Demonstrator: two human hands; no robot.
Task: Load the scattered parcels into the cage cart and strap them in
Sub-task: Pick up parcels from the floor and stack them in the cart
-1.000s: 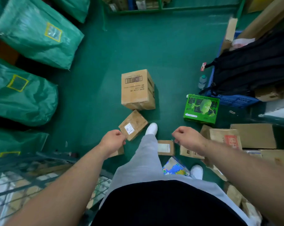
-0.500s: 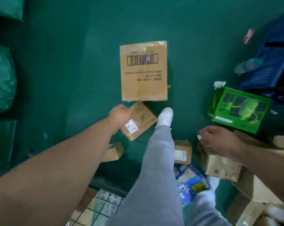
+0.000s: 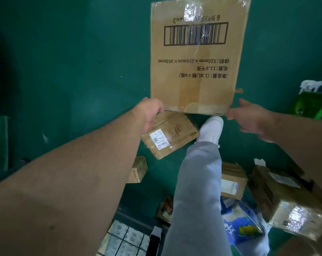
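A large brown carton (image 3: 195, 71) with a printed barcode stands on the green floor ahead. My left hand (image 3: 150, 112) is at its near left corner, above a small labelled parcel (image 3: 170, 138); the fingers are hidden under the hand. Beside the near right corner is my right hand (image 3: 252, 121), its fingers spread and the fingertips just short of the cardboard. A corner of the cage cart (image 3: 154, 237) shows at the bottom.
My grey-trousered leg and white shoe (image 3: 211, 130) stand between the parcels. Small cartons (image 3: 138, 170) (image 3: 232, 180), a bigger taped box (image 3: 286, 196) and a blue-white bag (image 3: 245, 224) lie near my feet. A green printed box (image 3: 311, 106) sits at the right.
I have bent down closer to the large carton. Both hands moved forward to its near corners; the right hand left the box on the right and spread its fingers.
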